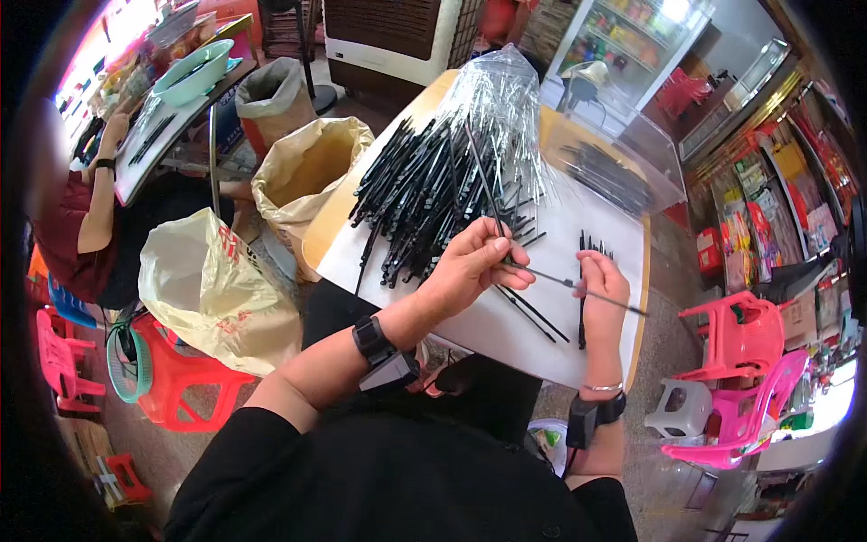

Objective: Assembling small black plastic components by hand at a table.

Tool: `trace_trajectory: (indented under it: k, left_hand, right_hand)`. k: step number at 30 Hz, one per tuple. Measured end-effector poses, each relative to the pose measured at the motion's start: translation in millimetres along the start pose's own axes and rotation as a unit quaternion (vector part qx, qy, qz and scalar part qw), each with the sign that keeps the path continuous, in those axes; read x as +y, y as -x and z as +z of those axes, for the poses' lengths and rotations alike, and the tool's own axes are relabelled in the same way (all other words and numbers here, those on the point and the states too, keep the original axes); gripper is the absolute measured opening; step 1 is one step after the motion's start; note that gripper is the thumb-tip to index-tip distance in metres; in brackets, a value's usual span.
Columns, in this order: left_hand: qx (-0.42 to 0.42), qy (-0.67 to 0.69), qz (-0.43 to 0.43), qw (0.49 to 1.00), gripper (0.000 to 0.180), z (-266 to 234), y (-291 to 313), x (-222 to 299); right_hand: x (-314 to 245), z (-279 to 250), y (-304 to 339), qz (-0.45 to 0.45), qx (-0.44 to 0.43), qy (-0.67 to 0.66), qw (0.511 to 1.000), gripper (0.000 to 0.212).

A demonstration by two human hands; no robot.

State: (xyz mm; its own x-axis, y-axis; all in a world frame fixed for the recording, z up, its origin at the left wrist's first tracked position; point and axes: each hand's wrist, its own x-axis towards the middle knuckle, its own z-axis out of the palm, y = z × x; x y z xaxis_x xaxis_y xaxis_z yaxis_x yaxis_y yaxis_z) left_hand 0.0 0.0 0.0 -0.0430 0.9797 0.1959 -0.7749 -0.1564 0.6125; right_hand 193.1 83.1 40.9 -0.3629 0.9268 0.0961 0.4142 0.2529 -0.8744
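My left hand [474, 262] is closed, with its thumb and fingers pinching a thin black rod [483, 176] that slants up and away over the pile. A second, greyish rod [546, 276] runs from the left fingertips to my right hand [603, 291], past which its end sticks out. The right fingers are curled at this rod; their exact grip is partly hidden. Beyond my hands lies a large heap of black rods [424, 199], their thin silvery far ends under clear plastic [506, 77]. A few loose black rods [540, 316] lie beside the hands on the white table [506, 348].
A clear plastic bin [664, 167] of dark rods stands at the table's far right. Open sacks [312, 167] and a pale yellow bag [194, 289] stand left. Another person [77, 212] works at a side table. Plastic chairs [736, 339] and shelves are on the right.
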Motion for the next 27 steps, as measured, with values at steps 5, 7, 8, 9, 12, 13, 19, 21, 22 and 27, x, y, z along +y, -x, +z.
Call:
trace_trajectory:
  k: [5,7,8,9,12,13,19,21,22,27]
  left_hand:
    - [0.043,-0.046,0.037,0.997,0.012,6.3,-1.7,-4.6]
    - [0.010,-0.143,0.020,0.989,0.012,8.6,0.4,-9.9]
    - [-0.012,-0.187,-0.009,0.982,0.013,10.3,2.2,-13.5]
    - [-0.033,-0.231,-0.037,0.972,0.014,12.2,4.1,-15.3]
    - [-0.029,-0.209,-0.089,0.973,0.016,12.9,6.4,-10.1]
    - [-0.019,-0.181,-0.105,0.978,0.016,11.6,5.8,-7.4]
    - [0.017,-0.154,-0.113,0.981,0.022,12.4,2.6,-3.0]
    - [0.013,-0.152,-0.112,0.982,0.022,10.8,2.2,-4.3]
    - [0.009,-0.154,-0.112,0.982,0.022,10.5,1.8,-5.0]
    - [0.021,-0.117,-0.112,0.987,0.021,6.9,0.7,-7.2]
  right_hand:
    - [-39.0,31.3,26.8,-0.021,0.114,-0.180,0.977,0.021]
    - [-43.3,34.0,23.4,-0.023,0.112,-0.204,0.972,0.021]
    - [-41.4,34.6,19.9,-0.042,0.115,-0.196,0.973,0.020]
    - [-38.5,35.2,17.8,-0.061,0.116,-0.188,0.973,0.020]
    - [-29.3,34.2,14.7,-0.118,0.142,-0.114,0.976,0.018]
    - [-27.4,33.1,13.4,-0.169,0.168,-0.070,0.969,0.017]
    - [-25.2,12.0,12.7,-0.057,0.184,-0.367,0.910,0.019]
    - [-20.9,10.5,14.9,-0.085,0.195,-0.373,0.903,0.018]
    - [-21.3,10.3,17.6,-0.087,0.172,-0.371,0.908,0.017]
    - [-26.3,22.3,22.4,-0.077,0.173,-0.371,0.909,0.016]
